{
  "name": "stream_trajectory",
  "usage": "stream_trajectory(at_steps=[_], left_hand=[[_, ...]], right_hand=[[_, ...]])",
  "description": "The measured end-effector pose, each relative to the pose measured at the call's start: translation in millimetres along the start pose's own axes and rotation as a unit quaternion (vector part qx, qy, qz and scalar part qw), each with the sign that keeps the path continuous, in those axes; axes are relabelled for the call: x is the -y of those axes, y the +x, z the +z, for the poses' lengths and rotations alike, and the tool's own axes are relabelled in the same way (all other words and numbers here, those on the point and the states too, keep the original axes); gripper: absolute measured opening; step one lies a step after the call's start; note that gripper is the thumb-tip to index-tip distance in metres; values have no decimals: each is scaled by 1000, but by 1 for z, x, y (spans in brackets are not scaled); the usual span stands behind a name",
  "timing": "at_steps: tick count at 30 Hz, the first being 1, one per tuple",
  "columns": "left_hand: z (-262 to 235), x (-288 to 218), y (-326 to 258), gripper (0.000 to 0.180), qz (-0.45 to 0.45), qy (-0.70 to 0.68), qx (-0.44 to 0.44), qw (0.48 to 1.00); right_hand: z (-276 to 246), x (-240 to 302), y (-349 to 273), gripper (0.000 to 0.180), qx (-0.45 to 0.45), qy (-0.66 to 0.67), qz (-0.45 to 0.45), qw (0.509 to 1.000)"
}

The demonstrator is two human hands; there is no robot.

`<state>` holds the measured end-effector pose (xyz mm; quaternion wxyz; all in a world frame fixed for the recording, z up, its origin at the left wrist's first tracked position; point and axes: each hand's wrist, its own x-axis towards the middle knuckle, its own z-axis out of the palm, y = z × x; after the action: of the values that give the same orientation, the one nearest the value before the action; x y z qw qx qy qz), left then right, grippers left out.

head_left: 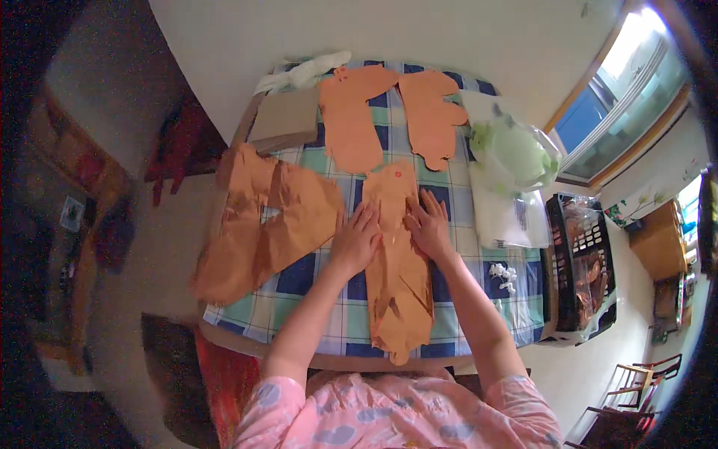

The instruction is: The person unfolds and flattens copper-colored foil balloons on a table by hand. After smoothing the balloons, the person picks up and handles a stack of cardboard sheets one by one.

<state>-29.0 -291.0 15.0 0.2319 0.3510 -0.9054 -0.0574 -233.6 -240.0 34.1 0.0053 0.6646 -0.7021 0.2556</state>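
Left hand: I saw my left hand [355, 239] lying flat with fingers spread and released, palm down on the left edge of the long orange paper cut-out [396, 262], gripping nothing
Right hand: my right hand [430, 224] was flat too, fingers splayed and loose, pressing the same cut-out's right edge, just beside the left hand
Cut-out position: the piece ran lengthwise down the middle of the table, its lower tip hanging just past the near table edge, its upper end close below two other shapes
Table: the checked blue, green and white tablecloth [464, 299] covered a small table; bare cloth showed right of my right forearm and between my left forearm and the crumpled sheet
Left side: a large creased orange paper sheet [262, 224] with a cut hole draped over the left table edge, its right edge near my left hand
Far side: two orange cut-out shapes [351, 120] [432, 116] lay side by side, apart from each other, near the wall; a brown cardboard piece [284, 120] sat at the far left corner
Right side: a translucent plastic bag with something green [512, 153] and white sheets [508, 217] crowded the right edge; small white scraps [502, 275] lay near my right forearm
Off the table: a black crate [580, 262] stood just beside the right edge
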Motion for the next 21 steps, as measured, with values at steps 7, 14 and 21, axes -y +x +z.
stream_trajectory(at_steps=[7, 14, 21], left_hand=[[-12, -6, 3, 46, 27, -51, 1, 998], [-8, -7, 1, 48, 17, -20, -9, 1000], [-12, -10, -1, 45, 41, -37, -2, 998]], right_hand=[[2, -5, 1, 50, 16, 4, 1, 1000], [10, -11, 0, 49, -12, 9, -11, 1000], [8, -9, 0, 51, -28, 54, 2, 998]])
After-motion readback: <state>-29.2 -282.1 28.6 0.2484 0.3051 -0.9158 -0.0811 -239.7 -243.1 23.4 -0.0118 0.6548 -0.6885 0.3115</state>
